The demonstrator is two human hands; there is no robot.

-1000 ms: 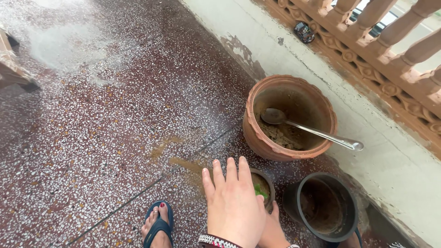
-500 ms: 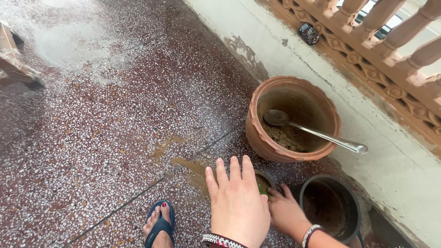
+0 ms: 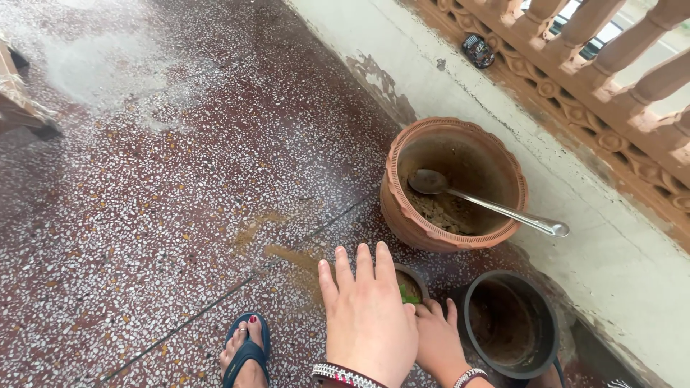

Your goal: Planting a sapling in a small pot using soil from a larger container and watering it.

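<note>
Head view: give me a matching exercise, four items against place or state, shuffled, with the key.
Items:
1. metal spoon
2. black pot
3. small pot
4. blue sandal

Place or state:
A. partly under the left hand, with something green inside
B. bowl end down in the terracotta pot, handle over its rim
C. on a foot on the speckled floor
D. by the wall, right of the right hand

Pairs: 1-B, 2-D, 3-A, 4-C

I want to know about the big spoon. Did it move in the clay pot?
No. The metal spoon lies as before, bowl inside the clay pot, handle over the rim toward the wall.
</note>
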